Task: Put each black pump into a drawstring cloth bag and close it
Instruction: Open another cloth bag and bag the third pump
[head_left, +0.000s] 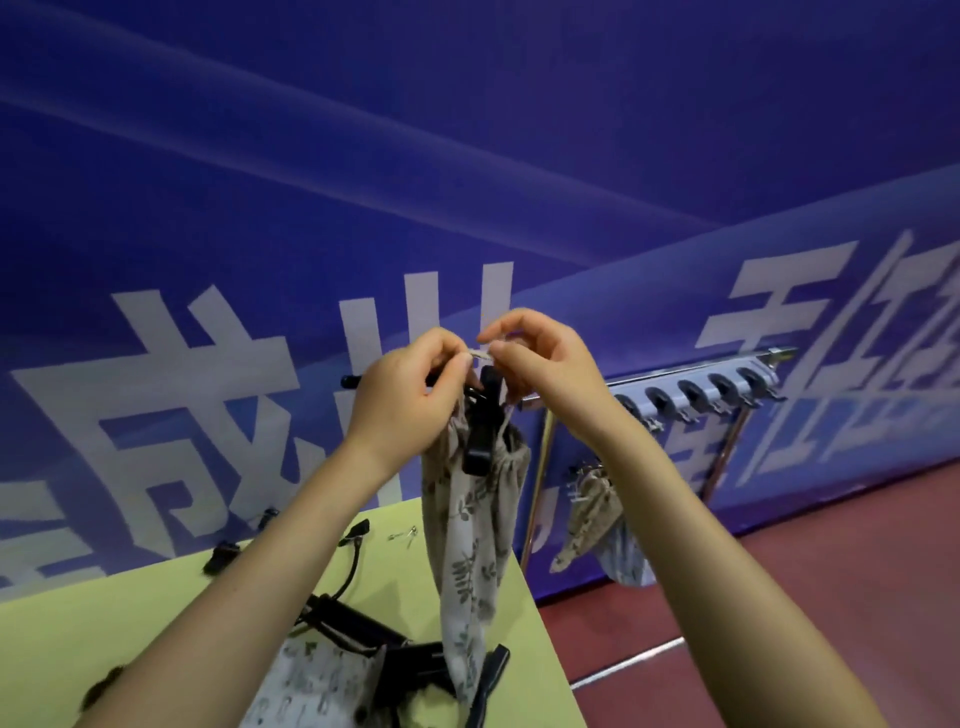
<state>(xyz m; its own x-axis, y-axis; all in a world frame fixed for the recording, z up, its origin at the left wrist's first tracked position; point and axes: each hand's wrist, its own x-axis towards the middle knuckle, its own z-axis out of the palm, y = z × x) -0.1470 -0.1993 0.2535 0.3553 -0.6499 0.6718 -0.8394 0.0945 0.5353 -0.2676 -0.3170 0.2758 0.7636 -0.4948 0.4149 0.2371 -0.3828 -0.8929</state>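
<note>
A beige drawstring cloth bag (475, 525) with a grey leaf print hangs upright in the air above the table's right edge. A black pump (483, 415) stands inside it, its top sticking out of the gathered mouth. My left hand (410, 395) grips the bag's mouth and pinches the light drawstring (480, 354). My right hand (540, 358) pinches the same cord from the right, just above the pump. A second black pump (358, 631) with its hose lies on the table below, beside another printed bag (311, 686).
The yellow-green table (130, 639) ends just right of the hanging bag; red floor (779, 597) lies beyond. A metal rack (696, 389) with black clips stands against the blue banner wall, cloth bags (592, 514) hanging from it. Small black parts and a safety pin lie at the table's back.
</note>
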